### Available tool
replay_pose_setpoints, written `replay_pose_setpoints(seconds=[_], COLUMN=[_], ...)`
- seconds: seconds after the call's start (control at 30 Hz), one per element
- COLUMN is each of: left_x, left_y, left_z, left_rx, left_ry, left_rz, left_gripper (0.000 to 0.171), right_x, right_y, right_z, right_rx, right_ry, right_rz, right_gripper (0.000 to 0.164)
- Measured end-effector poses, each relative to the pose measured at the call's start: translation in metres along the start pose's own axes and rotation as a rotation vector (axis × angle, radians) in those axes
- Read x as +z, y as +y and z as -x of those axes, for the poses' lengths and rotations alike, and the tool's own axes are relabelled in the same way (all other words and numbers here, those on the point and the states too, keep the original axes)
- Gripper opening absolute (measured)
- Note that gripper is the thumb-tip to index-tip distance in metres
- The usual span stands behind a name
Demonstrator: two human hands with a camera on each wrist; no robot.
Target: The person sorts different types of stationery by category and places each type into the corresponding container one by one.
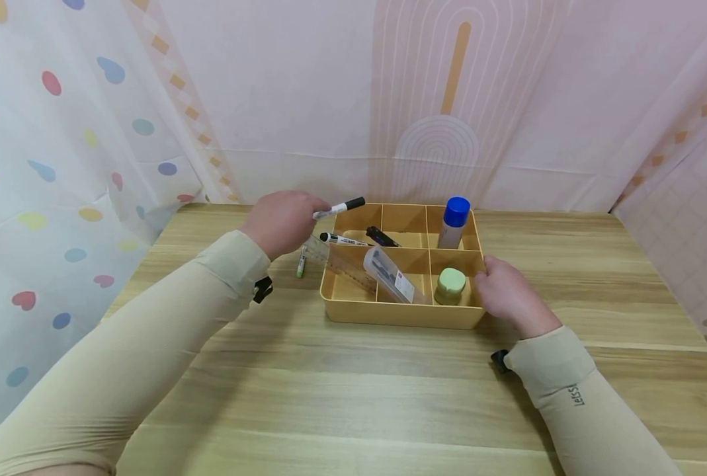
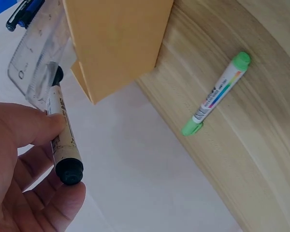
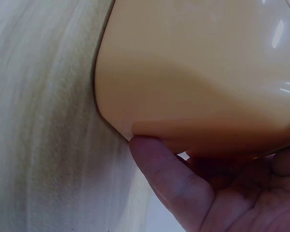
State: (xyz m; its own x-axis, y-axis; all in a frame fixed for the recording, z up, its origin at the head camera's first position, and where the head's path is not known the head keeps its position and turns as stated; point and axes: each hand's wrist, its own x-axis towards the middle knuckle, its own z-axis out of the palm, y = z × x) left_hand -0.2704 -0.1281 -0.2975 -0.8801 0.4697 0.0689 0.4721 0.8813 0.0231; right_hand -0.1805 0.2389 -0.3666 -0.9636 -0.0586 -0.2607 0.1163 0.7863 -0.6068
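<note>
Pinched between the thumb and fingers of my left hand (image 1: 282,223) is a white marker (image 2: 65,137) with black ends. In the head view its black cap points right, above the left back corner of a tan desk organizer (image 1: 401,315). Against the organizer's right side, my right hand (image 1: 510,294) grips the wall near the front corner; the right wrist view shows a fingertip (image 3: 152,145) pressed on the tan plastic. A clear ruler (image 1: 348,272) leans out over the organizer's left edge, just below the left hand.
The organizer's compartments hold a white marker (image 1: 344,239), a black marker (image 1: 383,237), a clear plastic case (image 1: 391,276), a green-topped container (image 1: 450,285) and a blue-capped tube (image 1: 452,228). Left of it, a green-capped marker (image 2: 217,96) lies on the wooden table (image 1: 353,396). Curtains hang behind.
</note>
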Motion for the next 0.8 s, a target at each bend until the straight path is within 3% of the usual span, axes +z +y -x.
replay_pose_setpoints(seconds=[0.4, 0.8], left_x=[-0.007, -0.011], left_y=[0.013, 0.025], left_z=[-0.005, -0.007], left_rx=[0.019, 0.044], left_ry=[-0.044, -0.088], left_rz=[-0.024, -0.096], left_gripper=[0.045, 0.027], right_x=[0.0, 0.0], right_y=[-0.001, -0.002], right_z=[0.0, 0.002], right_rx=[-0.004, -0.001], right_ry=[0.004, 0.015], right_rz=[0.016, -0.001], right_gripper=[0.05, 0.053])
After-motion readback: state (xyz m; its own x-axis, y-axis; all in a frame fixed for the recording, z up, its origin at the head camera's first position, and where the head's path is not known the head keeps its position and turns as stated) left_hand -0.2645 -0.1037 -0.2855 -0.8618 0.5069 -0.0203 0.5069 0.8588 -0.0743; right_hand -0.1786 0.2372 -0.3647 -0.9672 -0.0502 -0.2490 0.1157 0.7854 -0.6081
